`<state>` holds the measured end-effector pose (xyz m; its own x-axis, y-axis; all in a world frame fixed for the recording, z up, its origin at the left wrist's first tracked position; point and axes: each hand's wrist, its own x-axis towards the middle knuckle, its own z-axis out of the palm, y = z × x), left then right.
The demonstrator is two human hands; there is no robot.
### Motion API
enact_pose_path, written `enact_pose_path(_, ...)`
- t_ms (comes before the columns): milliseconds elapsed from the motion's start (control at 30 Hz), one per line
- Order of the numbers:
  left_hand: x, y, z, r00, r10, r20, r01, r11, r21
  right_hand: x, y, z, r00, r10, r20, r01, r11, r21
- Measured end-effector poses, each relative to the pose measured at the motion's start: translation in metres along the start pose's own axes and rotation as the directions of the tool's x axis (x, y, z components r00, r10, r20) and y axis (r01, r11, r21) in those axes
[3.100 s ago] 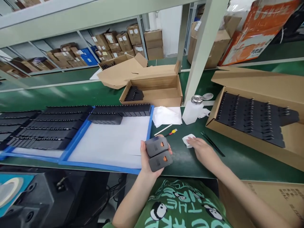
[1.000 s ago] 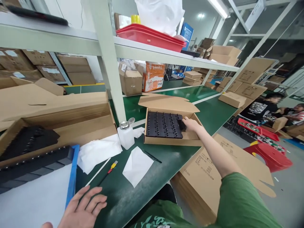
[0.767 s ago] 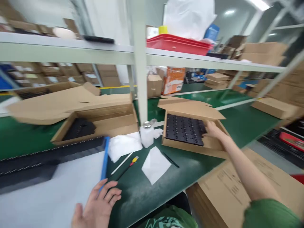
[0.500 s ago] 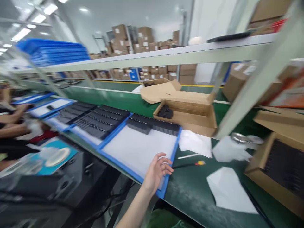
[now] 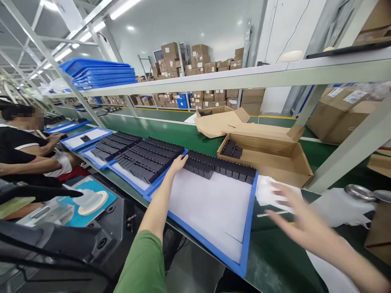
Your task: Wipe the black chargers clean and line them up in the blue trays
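Note:
My left hand (image 5: 179, 163) reaches to the far left corner of a blue tray (image 5: 195, 235), its fingers closed over the rim. Just right of those fingertips, rows of small black blocks (image 5: 200, 167) line the tray's far side; white lining covers the rest of its floor. My right hand (image 5: 293, 211), smeared by motion, hovers over the bench right of the tray with fingers apart and nothing visible in them. White paper (image 5: 264, 191) and a thin white stick (image 5: 273, 213) lie by its fingertips.
More trays of black blocks (image 5: 149, 156) continue leftward. An open cardboard box (image 5: 269, 156) stands behind the tray, a clear container with a metal lid (image 5: 360, 192) at right. A co-worker (image 5: 27, 142) sits at left. A shelf (image 5: 214, 77) and its slanted post (image 5: 351, 138) frame the bench.
My left hand has moved from beside the tray's right edge to its far left corner and closed on the rim. My right hand has come into view at right. The view has shifted.

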<state>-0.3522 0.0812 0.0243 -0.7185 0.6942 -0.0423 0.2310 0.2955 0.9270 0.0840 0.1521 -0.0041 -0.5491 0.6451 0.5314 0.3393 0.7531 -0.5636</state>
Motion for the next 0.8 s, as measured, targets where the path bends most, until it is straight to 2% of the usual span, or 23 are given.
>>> enact_pose_path(67,0.0,-0.004,0.001,0.999,0.028,0.043,-0.027,1.0,-0.007,0.019,-0.023,0.047,0.963,0.033,0.267,-0.052,0.997,0.065)
enact_pose_path(100,-0.003,-0.007,0.002,0.997,0.046,0.068,-0.045,0.999,-0.017,0.033,-0.028,0.072,0.944,0.059,0.325,-0.086,0.994,0.069)
enact_pose_path(200,-0.017,-0.013,0.011,0.983,0.11,0.149,-0.104,0.994,-0.044,0.07,-0.024,0.129,0.952,0.123,0.281,-0.13,0.992,0.004)
enact_pose_path(267,-0.025,-0.013,0.021,0.968,0.157,0.193,-0.152,0.988,-0.042,0.081,-0.016,0.143,0.958,0.146,0.246,-0.141,0.989,-0.037)
enact_pose_path(367,-0.031,-0.003,0.037,0.935,0.22,0.279,-0.227,0.974,-0.008,0.078,-0.015,0.138,0.962,0.144,0.232,-0.127,0.988,-0.086)
enact_pose_path(500,-0.03,0.011,0.05,0.857,0.237,0.457,-0.299,0.952,0.067,0.077,-0.036,0.125,0.933,0.215,0.29,-0.168,0.97,-0.177)
enact_pose_path(567,-0.03,0.012,0.053,0.828,0.239,0.507,-0.351,0.926,0.137,0.081,-0.044,0.12,0.912,0.246,0.329,-0.184,0.961,-0.208)
enact_pose_path(633,-0.037,0.009,0.054,0.818,0.248,0.519,-0.399,0.895,0.2,0.081,-0.049,0.108,0.897,0.268,0.352,-0.194,0.954,-0.23)
enact_pose_path(700,-0.058,0.009,0.052,0.811,0.291,0.507,-0.47,0.84,0.27,0.069,-0.059,0.082,0.896,0.276,0.349,-0.198,0.95,-0.242)
enact_pose_path(733,-0.076,0.011,0.05,0.782,0.367,0.504,-0.565,0.759,0.325,0.057,-0.067,0.064,0.899,0.273,0.342,-0.196,0.95,-0.244)
enact_pose_path(800,-0.124,0.021,0.046,0.686,0.483,0.544,-0.715,0.585,0.383,0.021,-0.088,0.019,0.91,0.265,0.318,-0.194,0.952,-0.237)
